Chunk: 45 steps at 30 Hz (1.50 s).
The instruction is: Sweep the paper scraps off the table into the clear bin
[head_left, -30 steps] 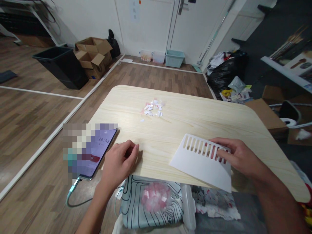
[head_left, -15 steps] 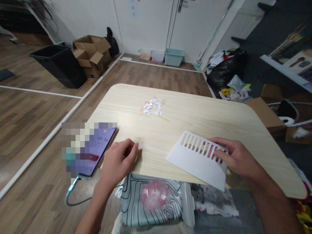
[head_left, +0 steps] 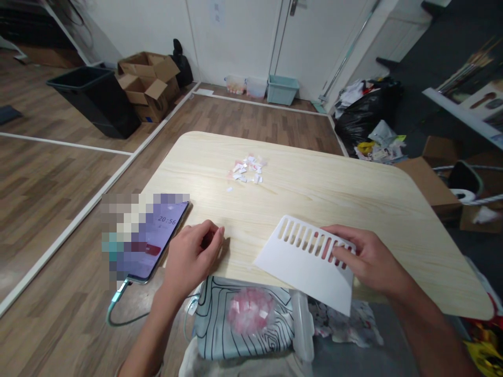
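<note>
A flat white slotted sheet (head_left: 304, 267), with a row of long rounded slots along its far edge, is gripped at its right end by my right hand (head_left: 353, 256). My thumb lies on top of it and the fingers show through the slots from beneath. The sheet is tilted and overhangs the table's near edge. My left hand (head_left: 196, 251) rests at the near left of the table, curled into a loose fist, and nothing shows in it. Beside it lies a phone (head_left: 155, 246) with a cable plugged in. Small white and pinkish scraps (head_left: 247, 170) are heaped farther back.
Below the pale wooden table (head_left: 334, 183) near edge are a patterned pouch (head_left: 212, 319), a clear bag of pink-and-white pieces (head_left: 251, 311) and a translucent plastic case (head_left: 302, 330). A black bin (head_left: 94, 99), cardboard boxes (head_left: 147, 84) and a teal tub (head_left: 282, 89) stand on the floor.
My right hand has moved the white slotted sheet slightly left and toward me. My left hand keeps its curled pose on the table. The view has shifted a little.
</note>
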Tool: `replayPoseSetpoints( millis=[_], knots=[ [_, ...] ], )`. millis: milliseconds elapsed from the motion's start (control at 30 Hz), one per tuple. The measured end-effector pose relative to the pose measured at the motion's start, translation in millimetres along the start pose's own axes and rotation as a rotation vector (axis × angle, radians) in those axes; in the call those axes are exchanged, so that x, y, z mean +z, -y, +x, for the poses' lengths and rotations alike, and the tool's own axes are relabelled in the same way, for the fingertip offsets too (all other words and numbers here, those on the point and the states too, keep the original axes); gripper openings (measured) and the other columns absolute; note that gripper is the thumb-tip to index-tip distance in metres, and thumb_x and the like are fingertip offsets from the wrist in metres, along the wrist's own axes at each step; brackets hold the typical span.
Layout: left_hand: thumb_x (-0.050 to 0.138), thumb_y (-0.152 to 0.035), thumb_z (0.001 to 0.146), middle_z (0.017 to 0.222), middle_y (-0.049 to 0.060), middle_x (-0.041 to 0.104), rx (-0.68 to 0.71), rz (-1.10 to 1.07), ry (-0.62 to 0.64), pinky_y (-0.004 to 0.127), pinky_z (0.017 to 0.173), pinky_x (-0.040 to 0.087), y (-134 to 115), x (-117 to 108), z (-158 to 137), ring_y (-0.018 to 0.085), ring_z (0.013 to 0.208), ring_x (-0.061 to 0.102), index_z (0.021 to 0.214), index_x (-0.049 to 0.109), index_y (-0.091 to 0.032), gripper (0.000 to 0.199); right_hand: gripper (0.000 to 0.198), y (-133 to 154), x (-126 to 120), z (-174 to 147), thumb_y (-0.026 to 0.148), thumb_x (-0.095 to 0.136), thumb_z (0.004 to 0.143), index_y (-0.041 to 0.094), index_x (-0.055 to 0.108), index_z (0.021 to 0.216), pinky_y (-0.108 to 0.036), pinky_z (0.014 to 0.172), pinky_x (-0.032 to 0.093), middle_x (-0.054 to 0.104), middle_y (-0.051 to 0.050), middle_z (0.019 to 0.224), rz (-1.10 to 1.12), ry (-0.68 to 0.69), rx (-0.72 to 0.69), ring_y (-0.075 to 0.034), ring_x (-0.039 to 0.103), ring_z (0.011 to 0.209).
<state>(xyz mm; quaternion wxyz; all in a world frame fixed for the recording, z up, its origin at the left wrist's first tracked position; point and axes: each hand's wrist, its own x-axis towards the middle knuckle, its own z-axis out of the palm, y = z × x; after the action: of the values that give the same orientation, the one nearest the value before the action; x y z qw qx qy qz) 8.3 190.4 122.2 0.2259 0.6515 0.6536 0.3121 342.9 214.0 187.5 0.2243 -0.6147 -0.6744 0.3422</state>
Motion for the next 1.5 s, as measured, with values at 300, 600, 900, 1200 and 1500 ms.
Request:
replayPoseSetpoints(
  millis=[300,600,900,1200,1500],
  knots=[
    [0.055,-0.048,0.102,0.059,-0.003,0.062,0.011,0.006,-0.007,0.031,0.066,0.038,0.8,-0.1,-0.2,0.017,0.061,0.057,0.073,0.063,-0.024,0.038,0.031,-0.1,4.2,-2.3,0.036,0.063,0.075,0.02,0.085,0.092,-0.034,0.067,0.063,0.085,-0.007,0.086,-0.015,-0.045,0.021,-0.026,0.078,0.073],
    [0.055,-0.046,0.101,0.059,-0.003,0.059,0.027,0.003,-0.01,0.031,0.064,0.036,0.8,-0.3,-0.1,0.016,0.06,0.055,0.071,0.061,-0.024,0.038,0.032,-16.9,-6.2,-2.9,0.037,0.065,0.072,0.022,0.084,0.092,-0.039,0.075,0.065,0.085,-0.007,0.094,-0.076,-0.21,0.071,-0.03,0.08,0.082],
    [0.055,-0.047,0.102,0.06,-0.003,0.062,0.037,0.002,-0.007,0.03,0.066,0.037,1.6,0.8,0.7,0.016,0.062,0.057,0.072,0.063,-0.023,0.038,0.024,-34.0,-34.4,-5.9,0.03,0.067,0.074,0.027,0.081,0.092,-0.043,0.068,0.064,0.083,-0.006,0.087,-0.046,-0.423,0.172,-0.034,0.079,0.079],
    [0.055,-0.049,0.102,0.061,-0.003,0.063,0.019,0.013,0.001,0.031,0.067,0.037,3.9,1.2,-0.3,0.017,0.063,0.057,0.073,0.064,-0.023,0.039,0.026,-48.5,-35.1,-4.4,0.033,0.069,0.071,0.025,0.082,0.092,-0.038,0.062,0.06,0.084,-0.005,0.087,-0.02,-0.302,0.177,-0.029,0.076,0.07],
    [0.054,-0.05,0.102,0.062,-0.003,0.063,0.012,0.024,0.008,0.031,0.067,0.038,3.9,1.0,-0.4,0.017,0.064,0.058,0.074,0.065,-0.023,0.04,0.03,-51.8,-25.7,-4.9,0.035,0.07,0.068,0.023,0.083,0.092,-0.034,0.06,0.059,0.084,-0.005,0.085,0.036,-0.304,0.163,-0.027,0.076,0.07]
  ],
)
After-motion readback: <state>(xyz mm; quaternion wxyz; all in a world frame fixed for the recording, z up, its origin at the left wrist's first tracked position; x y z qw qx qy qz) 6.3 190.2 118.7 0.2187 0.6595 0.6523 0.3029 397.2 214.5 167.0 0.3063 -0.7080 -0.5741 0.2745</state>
